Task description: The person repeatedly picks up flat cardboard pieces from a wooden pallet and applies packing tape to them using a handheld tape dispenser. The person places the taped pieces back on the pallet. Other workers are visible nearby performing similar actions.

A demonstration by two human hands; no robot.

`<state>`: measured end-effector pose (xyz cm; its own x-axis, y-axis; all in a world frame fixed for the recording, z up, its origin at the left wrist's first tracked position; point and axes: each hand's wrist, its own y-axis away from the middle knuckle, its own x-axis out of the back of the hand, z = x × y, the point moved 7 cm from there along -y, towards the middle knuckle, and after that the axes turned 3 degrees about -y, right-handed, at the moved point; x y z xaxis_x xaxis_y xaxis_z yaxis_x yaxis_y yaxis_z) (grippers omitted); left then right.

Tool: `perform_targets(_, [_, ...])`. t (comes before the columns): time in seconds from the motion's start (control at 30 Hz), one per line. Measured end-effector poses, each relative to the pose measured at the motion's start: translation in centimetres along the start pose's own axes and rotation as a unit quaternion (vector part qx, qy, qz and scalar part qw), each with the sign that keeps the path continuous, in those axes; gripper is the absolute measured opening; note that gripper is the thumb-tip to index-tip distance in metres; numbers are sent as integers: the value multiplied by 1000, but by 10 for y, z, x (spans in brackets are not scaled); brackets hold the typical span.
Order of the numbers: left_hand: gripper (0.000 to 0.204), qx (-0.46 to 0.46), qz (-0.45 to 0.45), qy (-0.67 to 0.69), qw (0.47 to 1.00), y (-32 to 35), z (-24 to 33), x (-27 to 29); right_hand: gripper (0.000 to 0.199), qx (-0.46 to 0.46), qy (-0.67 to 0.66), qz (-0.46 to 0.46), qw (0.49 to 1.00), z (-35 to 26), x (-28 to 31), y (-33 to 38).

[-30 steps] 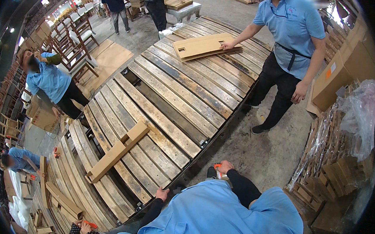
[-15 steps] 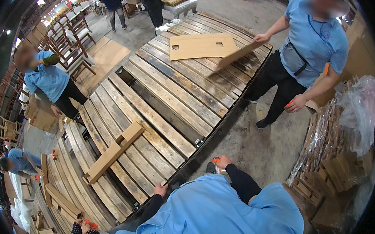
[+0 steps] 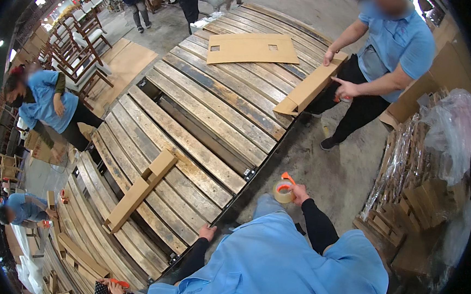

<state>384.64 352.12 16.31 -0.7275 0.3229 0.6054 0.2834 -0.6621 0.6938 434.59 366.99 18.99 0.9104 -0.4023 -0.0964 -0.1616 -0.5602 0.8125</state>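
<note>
My right hand (image 3: 299, 193) is raised over the concrete floor beside the table and grips a roll of clear packing tape in an orange dispenser (image 3: 284, 191). Resting on the near edge of the long wooden slat table (image 3: 194, 117) is my left hand (image 3: 206, 232), fingers spread and holding nothing. A long folded cardboard channel (image 3: 141, 188) lies on the slats to the left of that hand. At the far end, a flat cardboard sheet with cut-outs (image 3: 251, 48) lies on the table.
A person in a blue shirt (image 3: 395, 49) across the table holds a long cardboard piece (image 3: 310, 89) at its corner. Another person (image 3: 44, 106) stands at the left. Wrapped cardboard stacks (image 3: 424, 176) fill the right. Wooden chairs (image 3: 78, 54) line the back left.
My right hand has risen with the tape roll. The person across the table laid the flat sheet down and picked up a long cardboard piece, tilting it against the table's corner.
</note>
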Motion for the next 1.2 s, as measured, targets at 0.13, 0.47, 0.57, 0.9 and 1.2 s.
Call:
perform_targets(0.13, [69, -1, -40, -78, 996, -42, 17, 15, 34, -13, -204, -100, 974, -22, -11, -4])
perform_targets(0.47, [53, -131, 56, -180, 973, -186, 215, 116, 58, -200, -278, -269, 900, -86, -158, -89])
perform_targets(0.57, [51, -197, 88, -251, 944, -255, 313, 131, 57, -247, -237, -317, 885, -82, -166, -139])
perform_targets(0.9, [54, -384, 296, -445, 753, -529, 746, 121, 53, -312, -174, -299, 885, -159, -91, -162])
perform_targets(1.2, [48, -340, 250, -603, 676, -686, 874, 115, 57, -347, -80, -281, 891, -186, -86, -173])
